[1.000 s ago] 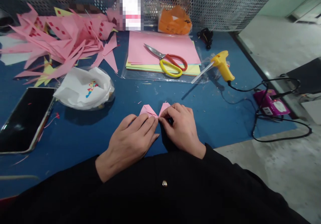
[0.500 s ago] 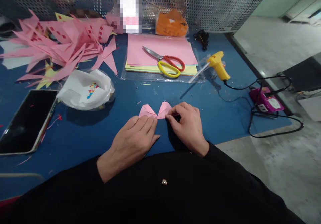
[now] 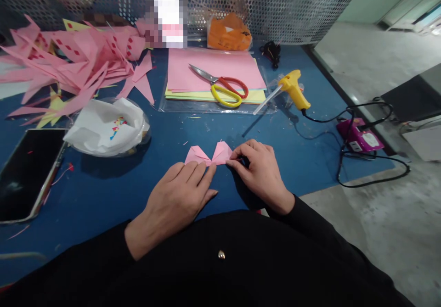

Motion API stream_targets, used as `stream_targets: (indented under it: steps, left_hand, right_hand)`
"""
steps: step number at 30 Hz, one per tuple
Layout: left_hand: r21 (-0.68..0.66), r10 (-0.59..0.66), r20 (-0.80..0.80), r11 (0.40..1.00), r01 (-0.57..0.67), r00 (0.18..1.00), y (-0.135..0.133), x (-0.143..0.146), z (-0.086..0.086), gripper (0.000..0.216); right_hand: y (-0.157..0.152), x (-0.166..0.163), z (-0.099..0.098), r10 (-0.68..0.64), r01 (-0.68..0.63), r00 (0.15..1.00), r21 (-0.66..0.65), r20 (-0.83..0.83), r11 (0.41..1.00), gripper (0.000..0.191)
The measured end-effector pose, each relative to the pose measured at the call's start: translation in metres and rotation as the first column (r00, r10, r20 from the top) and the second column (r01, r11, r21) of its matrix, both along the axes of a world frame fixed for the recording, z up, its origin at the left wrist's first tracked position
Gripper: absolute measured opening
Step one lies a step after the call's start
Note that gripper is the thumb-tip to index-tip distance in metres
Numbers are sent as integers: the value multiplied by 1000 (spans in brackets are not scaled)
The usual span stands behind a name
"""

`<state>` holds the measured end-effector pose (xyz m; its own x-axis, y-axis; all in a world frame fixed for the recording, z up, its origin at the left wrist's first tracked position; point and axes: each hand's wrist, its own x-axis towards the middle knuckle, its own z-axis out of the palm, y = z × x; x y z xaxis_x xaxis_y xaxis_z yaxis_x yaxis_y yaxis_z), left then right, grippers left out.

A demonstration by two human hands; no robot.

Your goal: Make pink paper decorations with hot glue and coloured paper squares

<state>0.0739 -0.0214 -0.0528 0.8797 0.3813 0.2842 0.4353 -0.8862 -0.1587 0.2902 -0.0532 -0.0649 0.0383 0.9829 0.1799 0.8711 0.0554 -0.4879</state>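
A small folded pink paper piece (image 3: 209, 154), shaped like two joined lobes, lies on the blue table mat (image 3: 113, 183). My left hand (image 3: 175, 197) lies flat on its near left part, fingers stretched out and pressing down. My right hand (image 3: 258, 171) pinches the paper's right edge between thumb and fingertips. Both black sleeves fill the bottom of the view.
Red and yellow scissors (image 3: 223, 89) lie on a stack of pink and yellow sheets (image 3: 213, 68). A yellow glue gun (image 3: 292, 89) with cable runs to a purple power strip (image 3: 358, 138). A phone (image 3: 25, 171), a white-lined bowl (image 3: 106, 125) and a heap of pink paper shapes (image 3: 76, 64) are at left.
My right hand slid a little right along the paper's edge, and more of the pink lobes shows. The view shifted slightly left.
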Motion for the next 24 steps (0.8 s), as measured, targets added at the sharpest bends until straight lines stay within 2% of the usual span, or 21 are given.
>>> stream_targets:
  steps: [6, 10, 16, 24]
  left_hand:
    - [-3, -8, -52, 1000, 8, 999, 1, 1, -1, 46]
    - [5, -7, -60, 1000, 7, 998, 1, 2, -1, 47]
    - [16, -13, -60, 1000, 14, 998, 1, 1, 0, 46]
    - [20, -7, -73, 1000, 9, 997, 1, 1, 0, 42]
  right_hand:
    - [1, 2, 3, 9, -9, 1000, -21, 14, 1000, 11]
    - [1, 2, 3, -29, 32, 997, -32, 71, 999, 16]
    - [2, 1, 3, -79, 81, 995, -44, 53, 996, 19]
    - [3, 6, -2, -117, 116, 993, -21, -24, 993, 8]
